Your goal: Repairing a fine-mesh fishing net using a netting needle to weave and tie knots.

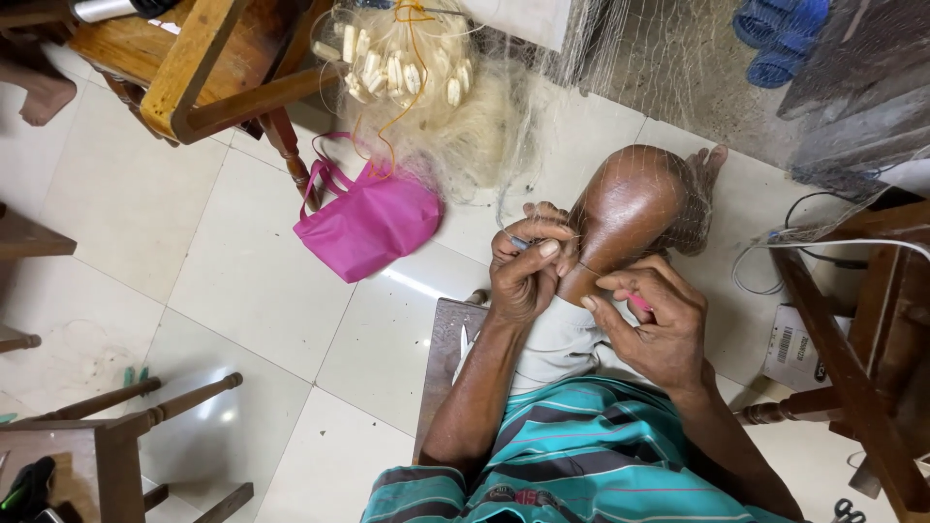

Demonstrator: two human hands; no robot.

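Note:
My left hand [523, 269] pinches a thin line of fishing net [678, 208] against my raised knee, with a small blue tool between its fingers. Just to the right, my right hand [651, 324] grips a thin pink netting needle [637, 301]. The fine, pale net drapes over my knee and foot. A bundle of the same net with white floats [402, 68] and an orange cord lies heaped on the floor farther ahead.
A pink cloth bag [373, 223] lies on the white tile floor, left of my knee. Wooden chairs stand at upper left [208, 73], lower left [107, 426] and right [852, 339]. Blue sandals [780, 34] sit at top right. Another person's bare foot [44, 97] shows at far left.

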